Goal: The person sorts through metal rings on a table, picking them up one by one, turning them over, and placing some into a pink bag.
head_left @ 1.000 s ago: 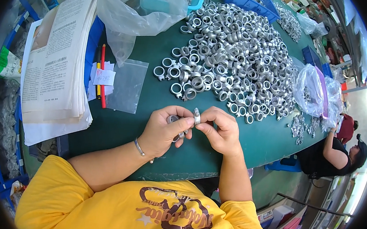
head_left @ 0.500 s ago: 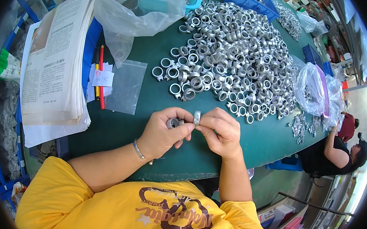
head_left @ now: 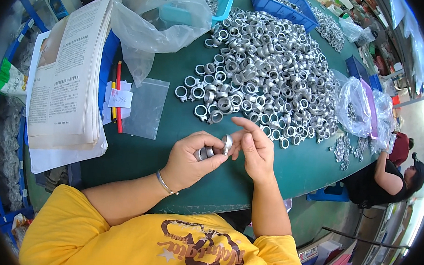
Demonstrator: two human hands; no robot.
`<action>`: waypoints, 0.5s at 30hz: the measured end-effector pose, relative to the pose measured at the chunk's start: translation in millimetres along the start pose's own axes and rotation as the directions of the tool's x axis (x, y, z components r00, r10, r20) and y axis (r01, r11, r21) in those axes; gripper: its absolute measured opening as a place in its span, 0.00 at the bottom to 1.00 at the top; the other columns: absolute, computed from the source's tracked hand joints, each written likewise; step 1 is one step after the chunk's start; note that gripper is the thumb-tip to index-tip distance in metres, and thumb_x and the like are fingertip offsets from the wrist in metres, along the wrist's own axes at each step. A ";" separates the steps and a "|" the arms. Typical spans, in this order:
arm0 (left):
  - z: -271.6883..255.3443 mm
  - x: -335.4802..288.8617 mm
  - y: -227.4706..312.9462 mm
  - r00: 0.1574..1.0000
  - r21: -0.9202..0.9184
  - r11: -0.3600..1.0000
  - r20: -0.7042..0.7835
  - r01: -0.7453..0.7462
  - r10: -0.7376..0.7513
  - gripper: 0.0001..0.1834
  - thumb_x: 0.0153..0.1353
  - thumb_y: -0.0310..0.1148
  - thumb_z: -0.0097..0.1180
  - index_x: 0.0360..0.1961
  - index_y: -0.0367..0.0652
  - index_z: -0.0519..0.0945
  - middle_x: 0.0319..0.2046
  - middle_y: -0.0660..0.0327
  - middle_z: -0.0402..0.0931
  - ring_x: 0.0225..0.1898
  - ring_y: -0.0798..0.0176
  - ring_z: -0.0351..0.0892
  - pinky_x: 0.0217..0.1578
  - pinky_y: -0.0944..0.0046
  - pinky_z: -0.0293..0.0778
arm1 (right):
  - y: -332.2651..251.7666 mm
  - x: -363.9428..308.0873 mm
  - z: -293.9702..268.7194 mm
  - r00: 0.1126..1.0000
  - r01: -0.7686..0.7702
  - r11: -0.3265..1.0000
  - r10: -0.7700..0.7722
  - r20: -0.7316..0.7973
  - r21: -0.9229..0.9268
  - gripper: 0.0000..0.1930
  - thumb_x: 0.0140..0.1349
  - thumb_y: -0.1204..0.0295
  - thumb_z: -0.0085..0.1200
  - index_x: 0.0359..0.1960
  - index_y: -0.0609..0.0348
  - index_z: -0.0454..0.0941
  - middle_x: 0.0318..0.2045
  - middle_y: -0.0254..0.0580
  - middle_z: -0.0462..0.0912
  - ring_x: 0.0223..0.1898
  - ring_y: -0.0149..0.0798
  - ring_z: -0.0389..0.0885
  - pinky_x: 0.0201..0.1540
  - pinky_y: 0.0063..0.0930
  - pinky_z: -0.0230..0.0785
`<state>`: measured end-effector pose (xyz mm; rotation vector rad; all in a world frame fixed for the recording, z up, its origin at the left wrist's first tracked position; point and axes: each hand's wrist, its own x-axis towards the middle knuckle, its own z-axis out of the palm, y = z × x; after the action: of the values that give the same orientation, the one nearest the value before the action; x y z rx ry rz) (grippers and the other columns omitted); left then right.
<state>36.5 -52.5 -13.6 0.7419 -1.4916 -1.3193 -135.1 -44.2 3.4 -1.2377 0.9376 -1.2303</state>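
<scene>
My left hand pinches a silver metal ring with a small lug between thumb and forefinger. More grey metal rings are tucked in the curl of the same hand. Close beside the pinched ring is my right hand, its forefinger stretched out and its thumb apart; its other fingertips are partly behind the ring, so I cannot tell whether they touch it. Beyond both hands a large heap of similar metal rings covers much of the green table.
At left lie stacked printed sheets, pens and a flat clear bag. A plastic bag, a turquoise tray and a blue crate stand at the back. Another person sits at right beside small metal parts.
My right hand has let go of the ring and opened its fingers beside it. My left hand still holds the ring, which is now turned a little. The view has shifted slightly.
</scene>
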 end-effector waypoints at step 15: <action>-5.3 2.1 10.7 0.766 -0.727 0.393 0.282 0.564 -0.577 0.09 0.58 0.34 0.51 0.36 0.39 0.74 0.29 0.58 0.75 0.25 0.69 0.76 0.13 0.75 0.66 | -8.1 6.9 5.4 0.961 0.268 0.882 -0.272 0.046 -0.388 0.06 0.47 0.82 0.58 0.29 0.65 0.77 0.31 0.44 0.79 0.33 0.38 0.77 0.36 0.27 0.69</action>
<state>42.3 -54.0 -3.0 0.6663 -0.4367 -2.2751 -130.1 -49.4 12.9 -1.7292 1.0801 -1.3029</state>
